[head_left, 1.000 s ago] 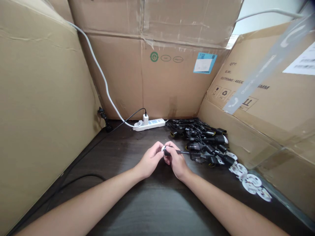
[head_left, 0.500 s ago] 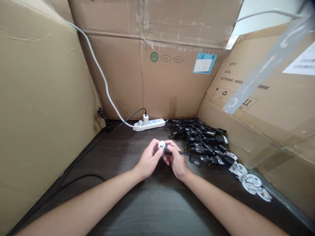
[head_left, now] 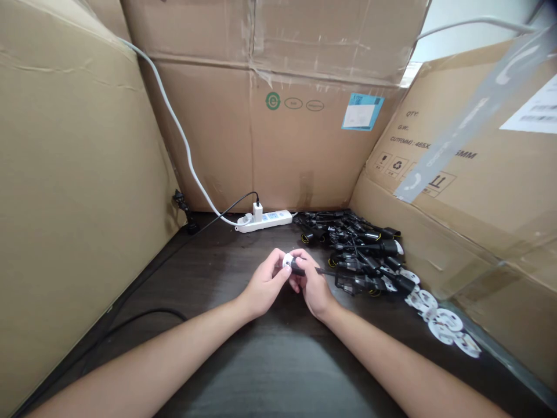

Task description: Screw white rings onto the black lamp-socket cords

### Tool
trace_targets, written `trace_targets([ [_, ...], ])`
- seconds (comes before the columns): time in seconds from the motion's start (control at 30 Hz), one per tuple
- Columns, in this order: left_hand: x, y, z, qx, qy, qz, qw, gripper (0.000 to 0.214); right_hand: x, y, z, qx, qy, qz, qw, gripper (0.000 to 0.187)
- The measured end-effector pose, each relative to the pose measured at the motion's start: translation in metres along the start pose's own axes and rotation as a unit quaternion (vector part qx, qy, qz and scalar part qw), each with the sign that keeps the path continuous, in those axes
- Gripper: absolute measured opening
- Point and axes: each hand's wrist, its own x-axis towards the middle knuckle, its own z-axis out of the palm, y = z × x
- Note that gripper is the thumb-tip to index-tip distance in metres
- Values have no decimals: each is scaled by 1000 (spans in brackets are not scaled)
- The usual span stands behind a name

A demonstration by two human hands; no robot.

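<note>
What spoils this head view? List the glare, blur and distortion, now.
Head view: wide-angle distortion bows the cardboard box panels; pale glare lies across the dark tabletop; the left hand and right hand look only slightly soft.

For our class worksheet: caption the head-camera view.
Left hand and right hand hold a white disc and black plug beside a cable pile.

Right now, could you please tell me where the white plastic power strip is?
In the head view, the white plastic power strip sits against the back cardboard wall, just left of the black plug cables.
</note>
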Motion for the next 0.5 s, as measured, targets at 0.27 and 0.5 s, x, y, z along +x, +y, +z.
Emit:
trace_targets([
  [0.27, -1, 0, 0, 6, 0, -8, 1000, 26, 0, 0, 0, 1, -8, 1, 1000, 20],
  [0.5, -1, 1, -1, 16, -1, -13, 1000, 27, 0, 2, -2, 10, -15, -5, 1000, 19],
])
